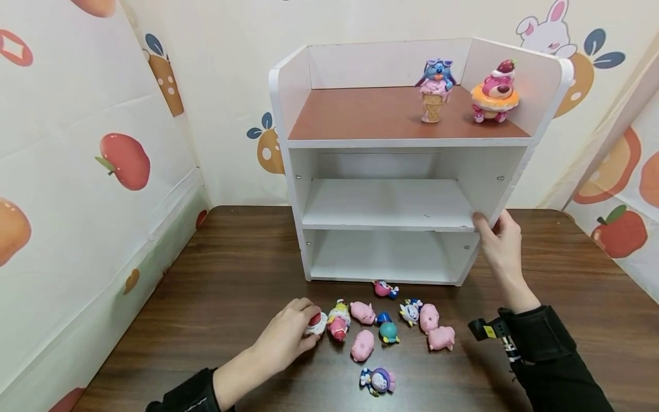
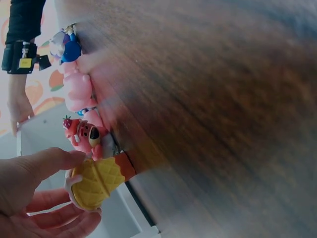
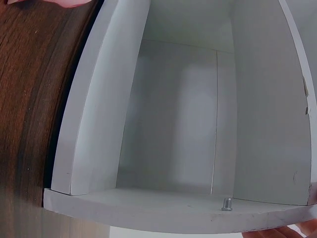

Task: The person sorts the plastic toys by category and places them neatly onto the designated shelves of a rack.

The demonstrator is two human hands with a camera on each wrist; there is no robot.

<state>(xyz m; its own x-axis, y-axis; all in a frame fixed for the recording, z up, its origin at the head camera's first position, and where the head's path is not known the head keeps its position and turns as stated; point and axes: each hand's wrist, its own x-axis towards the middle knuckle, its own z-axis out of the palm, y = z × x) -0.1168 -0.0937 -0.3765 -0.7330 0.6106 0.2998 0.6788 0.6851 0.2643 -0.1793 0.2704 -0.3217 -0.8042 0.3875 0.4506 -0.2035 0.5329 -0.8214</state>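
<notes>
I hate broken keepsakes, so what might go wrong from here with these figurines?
The right hand grips the side of the white shelf unit; a tug might topple the cone figurine standing on top.

The left hand holds a waffle-patterned figurine close to a neighbouring figurine, so lifting it could knock that one aside.

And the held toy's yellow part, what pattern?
The yellow part is waffle patterned, clearest in left wrist view.

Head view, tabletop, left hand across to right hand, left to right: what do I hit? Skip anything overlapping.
Left hand → red-and-white figurine → yellow-and-pink figurine → teal figurine with blue top → white-and-blue figurine → rightmost pink pig → right hand.
</notes>
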